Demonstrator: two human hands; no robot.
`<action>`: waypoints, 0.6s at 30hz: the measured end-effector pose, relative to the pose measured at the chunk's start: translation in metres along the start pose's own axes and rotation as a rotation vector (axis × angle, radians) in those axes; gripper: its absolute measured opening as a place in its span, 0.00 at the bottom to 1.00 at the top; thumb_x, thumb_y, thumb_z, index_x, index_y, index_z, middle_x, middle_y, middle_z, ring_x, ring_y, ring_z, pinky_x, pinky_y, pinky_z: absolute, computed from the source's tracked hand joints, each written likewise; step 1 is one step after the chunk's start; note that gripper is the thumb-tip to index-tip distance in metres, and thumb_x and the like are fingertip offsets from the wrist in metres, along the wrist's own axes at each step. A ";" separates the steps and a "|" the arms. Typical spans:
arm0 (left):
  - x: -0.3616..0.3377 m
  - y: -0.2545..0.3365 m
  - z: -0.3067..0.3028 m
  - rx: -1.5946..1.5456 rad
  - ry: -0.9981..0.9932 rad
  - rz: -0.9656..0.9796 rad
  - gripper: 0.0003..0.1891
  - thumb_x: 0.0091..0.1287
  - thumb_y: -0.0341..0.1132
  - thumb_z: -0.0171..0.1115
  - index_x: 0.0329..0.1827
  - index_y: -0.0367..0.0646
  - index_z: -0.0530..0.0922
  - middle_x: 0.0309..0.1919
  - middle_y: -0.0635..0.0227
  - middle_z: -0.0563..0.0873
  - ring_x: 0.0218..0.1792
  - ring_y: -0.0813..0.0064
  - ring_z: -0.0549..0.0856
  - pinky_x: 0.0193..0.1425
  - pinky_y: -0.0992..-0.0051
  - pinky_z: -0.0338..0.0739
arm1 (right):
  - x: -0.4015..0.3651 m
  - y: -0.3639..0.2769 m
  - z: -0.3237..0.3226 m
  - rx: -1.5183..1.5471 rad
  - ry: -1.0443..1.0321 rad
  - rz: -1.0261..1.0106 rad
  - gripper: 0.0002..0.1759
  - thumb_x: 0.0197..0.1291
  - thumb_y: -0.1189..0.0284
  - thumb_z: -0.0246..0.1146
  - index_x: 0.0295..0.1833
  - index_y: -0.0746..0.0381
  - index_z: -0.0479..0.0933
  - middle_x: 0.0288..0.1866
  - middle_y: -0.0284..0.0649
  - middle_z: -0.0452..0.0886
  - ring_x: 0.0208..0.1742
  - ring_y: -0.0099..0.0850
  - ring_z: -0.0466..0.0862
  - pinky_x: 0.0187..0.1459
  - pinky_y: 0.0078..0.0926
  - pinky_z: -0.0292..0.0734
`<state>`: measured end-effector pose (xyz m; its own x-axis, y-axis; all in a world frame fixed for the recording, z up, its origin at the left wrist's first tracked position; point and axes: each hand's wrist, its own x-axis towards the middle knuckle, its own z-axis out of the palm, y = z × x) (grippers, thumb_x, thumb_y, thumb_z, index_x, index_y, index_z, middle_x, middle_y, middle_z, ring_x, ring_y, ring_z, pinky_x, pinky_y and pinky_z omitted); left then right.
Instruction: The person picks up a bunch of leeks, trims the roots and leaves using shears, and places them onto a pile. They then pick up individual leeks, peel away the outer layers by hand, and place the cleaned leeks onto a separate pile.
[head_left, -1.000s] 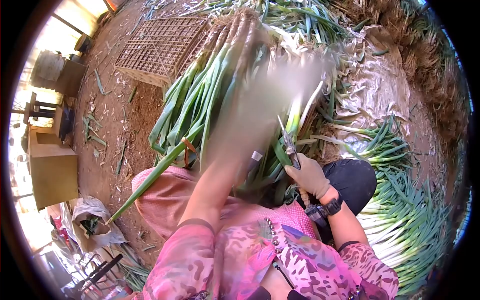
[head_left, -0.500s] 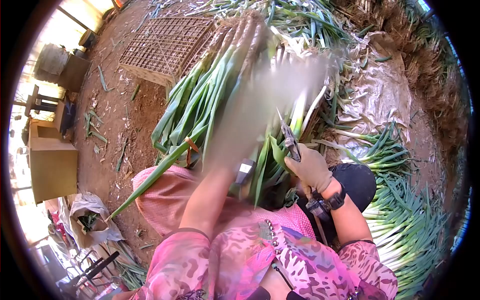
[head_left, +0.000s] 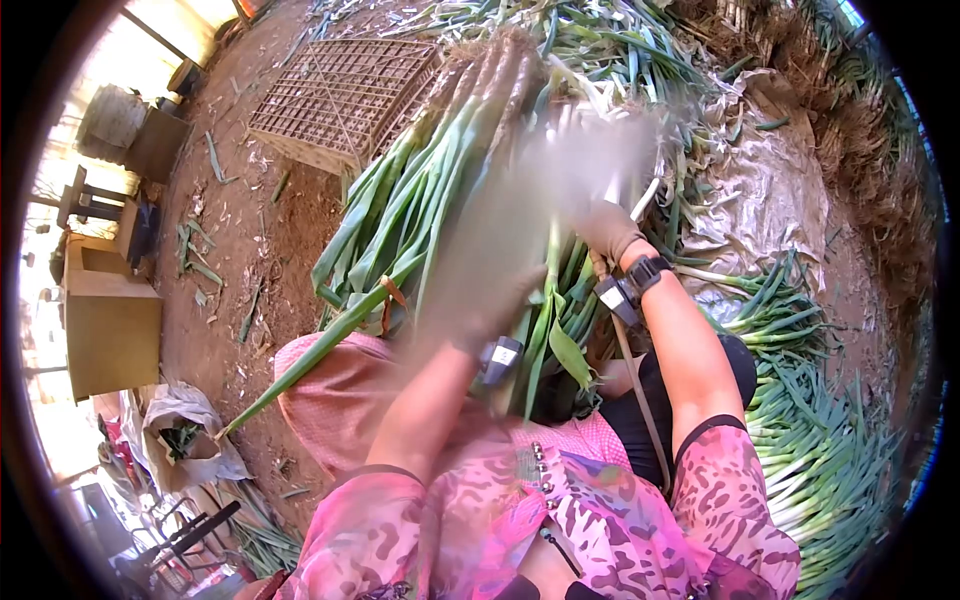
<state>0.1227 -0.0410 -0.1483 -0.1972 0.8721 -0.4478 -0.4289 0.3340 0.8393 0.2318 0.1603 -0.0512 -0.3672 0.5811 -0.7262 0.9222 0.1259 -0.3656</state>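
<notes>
My right hand [head_left: 610,230], in a grey-brown glove, is raised over the long green onions, closed round an air blow gun. The gun's nozzle is hidden behind a pale blur, while its hose [head_left: 640,400] runs down below my wrist. My gloved left hand [head_left: 495,305] is low beside the upright green onion stalks [head_left: 545,310]. The same blur smears over its fingers, so its grip cannot be made out. Left of it, a bundle of green onions [head_left: 410,210] with soil-covered roots leans across my lap.
A slatted crate [head_left: 340,95] stands at the upper left. Piled green onions [head_left: 815,470] with white stems lie at my right, below a crumpled sheet [head_left: 765,170]. Unpeeled, rooty stalks [head_left: 840,110] line the far right. A cardboard box [head_left: 110,330] is at the left.
My right hand has moved up and forward along the stalks, and the gun's pointed nozzle has gone behind the blur. My left hand has shifted slightly right.
</notes>
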 end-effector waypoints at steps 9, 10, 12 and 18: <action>-0.008 0.022 -0.005 -0.373 -0.072 -0.162 0.18 0.80 0.44 0.54 0.63 0.42 0.80 0.47 0.70 0.87 0.45 0.81 0.86 0.53 0.76 0.82 | -0.053 0.055 0.042 0.037 0.174 -0.230 0.29 0.59 0.50 0.62 0.42 0.70 0.83 0.39 0.58 0.87 0.45 0.54 0.87 0.51 0.44 0.80; -0.003 0.011 -0.009 -0.333 -0.118 -0.148 0.18 0.80 0.44 0.54 0.63 0.42 0.80 0.48 0.69 0.86 0.46 0.80 0.86 0.53 0.77 0.82 | -0.053 0.059 0.044 0.061 0.208 -0.223 0.29 0.59 0.50 0.62 0.43 0.70 0.83 0.40 0.59 0.87 0.47 0.55 0.87 0.51 0.44 0.80; 0.014 -0.012 -0.019 -0.247 -0.211 -0.110 0.18 0.79 0.43 0.56 0.63 0.41 0.79 0.49 0.68 0.86 0.46 0.80 0.86 0.52 0.78 0.82 | -0.049 0.057 0.040 0.047 0.214 -0.213 0.31 0.58 0.49 0.62 0.47 0.70 0.82 0.44 0.61 0.86 0.50 0.55 0.86 0.53 0.45 0.80; -0.023 0.015 0.034 0.081 -0.097 -0.031 0.28 0.71 0.37 0.69 0.69 0.31 0.73 0.50 0.63 0.87 0.46 0.78 0.84 0.49 0.76 0.82 | -0.054 0.045 0.029 -0.023 0.393 -0.184 0.33 0.59 0.47 0.61 0.51 0.69 0.81 0.44 0.63 0.86 0.50 0.58 0.85 0.56 0.48 0.79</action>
<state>0.1507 -0.0440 -0.1149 -0.0972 0.8900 -0.4456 -0.3597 0.3860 0.8495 0.2893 0.1113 -0.0449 -0.4562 0.8087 -0.3714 0.8497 0.2717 -0.4519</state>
